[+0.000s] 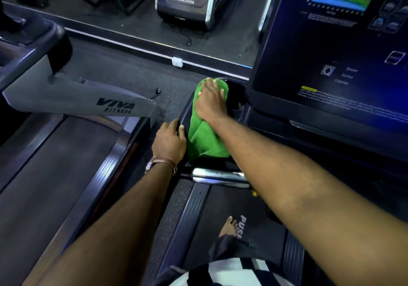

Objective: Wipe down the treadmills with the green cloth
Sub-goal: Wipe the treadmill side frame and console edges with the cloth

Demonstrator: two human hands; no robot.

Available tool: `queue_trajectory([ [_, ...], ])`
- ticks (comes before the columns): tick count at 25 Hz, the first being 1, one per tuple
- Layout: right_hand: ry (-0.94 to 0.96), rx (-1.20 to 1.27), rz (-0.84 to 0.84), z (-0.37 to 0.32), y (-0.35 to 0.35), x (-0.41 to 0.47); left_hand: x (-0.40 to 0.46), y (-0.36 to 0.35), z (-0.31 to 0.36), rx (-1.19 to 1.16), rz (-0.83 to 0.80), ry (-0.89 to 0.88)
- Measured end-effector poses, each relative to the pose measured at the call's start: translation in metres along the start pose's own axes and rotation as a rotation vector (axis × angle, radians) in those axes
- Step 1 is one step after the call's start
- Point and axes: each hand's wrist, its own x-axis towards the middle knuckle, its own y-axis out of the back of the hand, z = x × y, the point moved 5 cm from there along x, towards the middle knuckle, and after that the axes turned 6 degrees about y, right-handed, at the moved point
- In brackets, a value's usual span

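Standing on the belt (249,219), my left hand (170,141) grips the console (185,113) edge to steady me; beyond it, my right hand (210,103), fingers (212,84) flat, presses the cloth (204,135) onto the console tray left of the screen (331,42).

The green cloth (206,135) lies crumpled and stretched lengthwise along the dark left side tray of the near treadmill's console (344,82), beside the lit screen. Its far end sits at the tray's front edge, its near end bunched just above the chrome handlebar (218,175). The near treadmill's belt (254,230) is dark, printed with white letters. A second treadmill (72,100) stands to the left, its grey upright marked "VIVA FITNESS", with a brownish belt. A third (185,1) stands farther off.
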Motion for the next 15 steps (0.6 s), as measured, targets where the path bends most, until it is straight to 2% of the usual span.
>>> queue_trajectory([
  [3,-0.199,0.098,0.117,0.023,0.005,0.011,-0.002,0.002,0.000,0.023,0.024,0.009],
  [6,-0.323,0.147,0.158,0.005,0.006,0.018,0.001,0.001,0.003,0.032,0.019,0.000],
  [9,-0.262,0.112,0.060,-0.006,-0.005,0.000,0.006,-0.002,0.001,0.048,0.000,0.023],
  [11,-0.152,-0.078,0.018,-0.002,-0.004,-0.030,0.005,-0.002,0.002,0.040,0.002,0.010],
  [13,-0.033,-0.279,0.044,0.011,0.013,-0.049,0.005,0.000,0.003,0.025,0.017,0.006],
  [15,-0.002,-0.316,-0.001,0.023,0.033,-0.056,0.006,0.000,0.003,0.013,0.022,0.018],
])
